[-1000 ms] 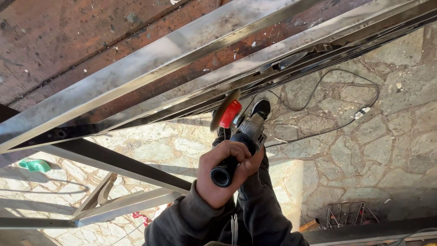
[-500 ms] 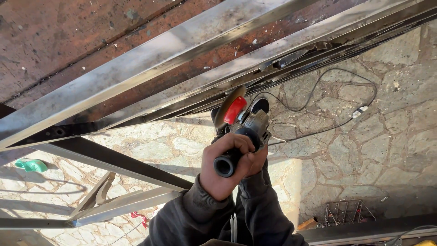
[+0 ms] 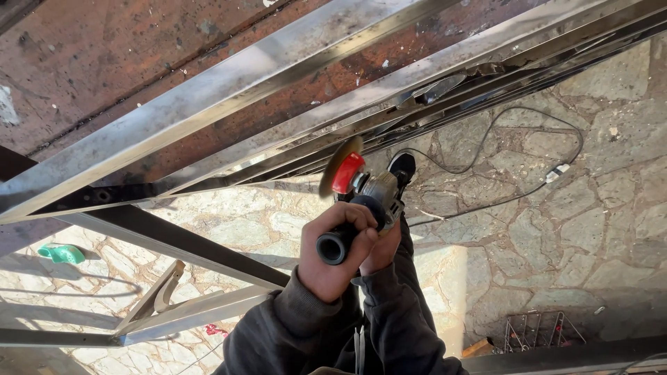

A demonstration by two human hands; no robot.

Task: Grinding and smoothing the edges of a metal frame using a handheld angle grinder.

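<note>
Around the black side handle (image 3: 335, 244) of an angle grinder (image 3: 367, 198) the fingers of the left hand (image 3: 335, 251) are wrapped tight, knuckles up and thumb closed round the grip, so the round butt of the handle pokes out toward the camera. Just beside it the right hand (image 3: 381, 244) is closed on the tool's body from underneath (only part of that hand shows, so how its fingers lie I cannot tell exactly). Both dark sleeves (image 3: 316, 333) run down to the bottom edge of the view.

Beyond the hands sits the grey metal gear head, then the red guard (image 3: 347, 173), then the tan disc (image 3: 335, 163), held up close under the lower steel bar (image 3: 389, 90) of a metal frame; whether the disc touches the steel is not clear from here. A dark shoe (image 3: 402, 167) shows just behind the tool.

Judging by its build, the grinder is compact but dense and quite rigid, front-heavy toward the gear head, and likely to twist in the grip, so the two-handed hold on handle and body looks like the sound one, well clear of the disc. The handle seems textured rather than slick.

Farther out, a black cable (image 3: 514, 163) loops over the stone paving (image 3: 556, 229), a green object (image 3: 62, 254) lies at the left, and a small wire rack (image 3: 538, 332) stands at lower right.
</note>
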